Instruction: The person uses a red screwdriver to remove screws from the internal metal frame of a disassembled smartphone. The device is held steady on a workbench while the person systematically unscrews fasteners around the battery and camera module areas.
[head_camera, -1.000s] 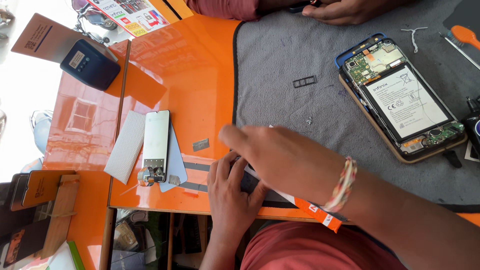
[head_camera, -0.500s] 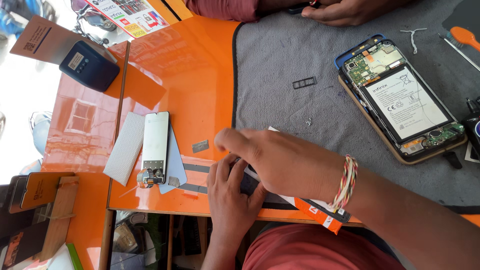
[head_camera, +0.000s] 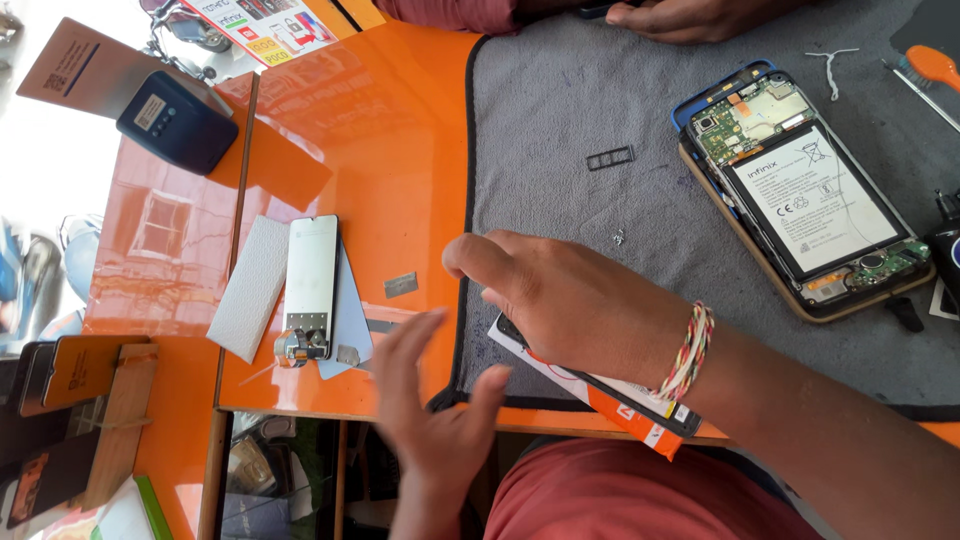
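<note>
My right hand (head_camera: 570, 305), with a red and white thread band at the wrist, lies palm down over a flat white and orange box (head_camera: 625, 418) with a black panel on top, at the near edge of the grey mat (head_camera: 600, 90). It grips the box, hiding most of it. My left hand (head_camera: 430, 420) hovers open and blurred at the table's front edge, just left of the box, holding nothing. A detached phone screen (head_camera: 311, 272) lies left of it on the orange table (head_camera: 380, 150).
An opened phone (head_camera: 805, 195) with bare battery and board lies on the mat at right. A card tray (head_camera: 610, 158) and a tiny screw (head_camera: 619, 237) sit mid-mat. An orange-handled screwdriver (head_camera: 935, 65), a dark blue device (head_camera: 175, 122) and another person's hand (head_camera: 690, 18) are at the far side.
My left hand has pulled off the box, down and to the left, and its fingers have spread. My right hand stays on the box, shifted slightly.
</note>
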